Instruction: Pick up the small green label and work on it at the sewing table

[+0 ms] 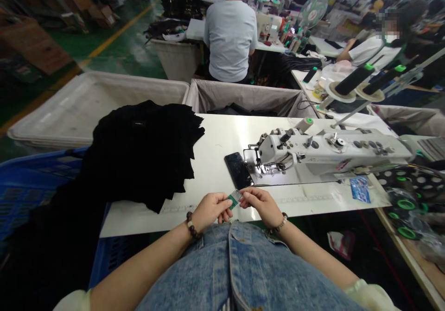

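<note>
Between my hands, above the table's front edge, is a small green pack of sewing machine needles (234, 199). My left hand (212, 208) pinches the pack by its lower left side. The fingers of my right hand (260, 205) are pinched together at the pack's upper right corner, by the needle ends; whether they hold a single needle is too small to tell. Just beyond my hands a dark smartphone (239, 170) lies against the bed of a white sewing machine (323, 151).
A tall stack of black fabric pieces (146, 149) covers the left of the white table (215, 137) and hangs over a blue crate (31, 181). Grey bins (139, 86) stand behind. Thread cones (354, 79) rise at right. A blue packet (360, 189) lies near the right edge. Co-workers sit beyond.
</note>
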Demonstrator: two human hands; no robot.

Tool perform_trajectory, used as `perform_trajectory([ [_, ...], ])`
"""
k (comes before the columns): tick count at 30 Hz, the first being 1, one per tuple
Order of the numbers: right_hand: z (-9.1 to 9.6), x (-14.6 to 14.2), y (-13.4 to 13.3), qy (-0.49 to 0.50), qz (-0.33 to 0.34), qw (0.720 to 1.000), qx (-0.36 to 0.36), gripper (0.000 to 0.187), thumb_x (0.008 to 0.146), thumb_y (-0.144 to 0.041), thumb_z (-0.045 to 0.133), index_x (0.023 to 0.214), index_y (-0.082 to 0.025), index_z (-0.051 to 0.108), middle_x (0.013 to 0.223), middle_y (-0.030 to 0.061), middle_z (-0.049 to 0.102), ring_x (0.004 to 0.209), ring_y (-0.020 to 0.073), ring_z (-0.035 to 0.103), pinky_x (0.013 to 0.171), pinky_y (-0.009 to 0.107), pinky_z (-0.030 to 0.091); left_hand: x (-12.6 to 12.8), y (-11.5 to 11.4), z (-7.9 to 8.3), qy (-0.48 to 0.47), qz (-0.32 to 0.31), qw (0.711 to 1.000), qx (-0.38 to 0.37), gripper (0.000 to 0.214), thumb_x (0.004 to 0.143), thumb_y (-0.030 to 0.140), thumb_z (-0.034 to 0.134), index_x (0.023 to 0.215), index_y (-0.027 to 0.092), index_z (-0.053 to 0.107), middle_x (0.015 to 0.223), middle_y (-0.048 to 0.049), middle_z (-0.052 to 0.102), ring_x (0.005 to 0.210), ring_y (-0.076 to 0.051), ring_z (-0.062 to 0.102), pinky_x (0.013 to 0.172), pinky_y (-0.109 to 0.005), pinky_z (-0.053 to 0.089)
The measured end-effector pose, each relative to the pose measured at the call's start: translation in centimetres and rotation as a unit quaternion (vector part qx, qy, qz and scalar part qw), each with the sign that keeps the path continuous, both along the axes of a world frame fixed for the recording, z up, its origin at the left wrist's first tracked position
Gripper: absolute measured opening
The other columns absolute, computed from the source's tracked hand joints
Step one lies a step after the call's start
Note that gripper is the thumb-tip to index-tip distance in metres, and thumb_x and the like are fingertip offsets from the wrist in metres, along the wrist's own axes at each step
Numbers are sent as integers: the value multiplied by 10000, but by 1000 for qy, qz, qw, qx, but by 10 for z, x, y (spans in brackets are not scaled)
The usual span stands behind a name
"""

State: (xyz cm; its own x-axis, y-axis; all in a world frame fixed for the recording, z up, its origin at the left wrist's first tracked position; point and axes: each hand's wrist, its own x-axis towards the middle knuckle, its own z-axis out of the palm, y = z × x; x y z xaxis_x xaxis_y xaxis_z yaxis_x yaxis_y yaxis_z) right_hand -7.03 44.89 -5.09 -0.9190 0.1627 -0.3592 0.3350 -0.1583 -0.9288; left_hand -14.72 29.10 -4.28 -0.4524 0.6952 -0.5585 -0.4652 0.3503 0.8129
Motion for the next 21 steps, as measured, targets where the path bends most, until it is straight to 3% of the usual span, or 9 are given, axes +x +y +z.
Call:
perform_trajectory([
  [6, 8, -10, -19, -33, 34, 998, -28, 364, 645, -457, 627, 621, -108, 525, 556, 11, 568, 471, 89, 523, 498, 214, 431, 3, -12, 3, 41, 5, 999, 5, 287, 703, 397, 498, 613, 126, 479, 541, -13, 581, 407, -53, 488, 357, -139, 334],
  [12, 12, -11, -35, -70, 4, 987, -143, 399, 615, -476, 649, 629, -103, 508, 604, 42, 594, 492, 100, 546, 519, 219, 430, 5, -27, 6, 58, 28, 998, 15, 300, 743, 398, 439, 647, 120, 496, 542, -16, 569, 406, -57, 485, 363, -144, 357],
  [21, 9, -13, -56, -71, 27, 987, -143, 355, 580, -392, 703, 704, -98, 548, 677, 54, 614, 558, 118, 577, 575, 233, 450, 8, -50, 4, 87, 87, 992, 23, 318, 753, 403, 433, 645, 115, 514, 557, -23, 573, 409, -62, 490, 375, -155, 372],
])
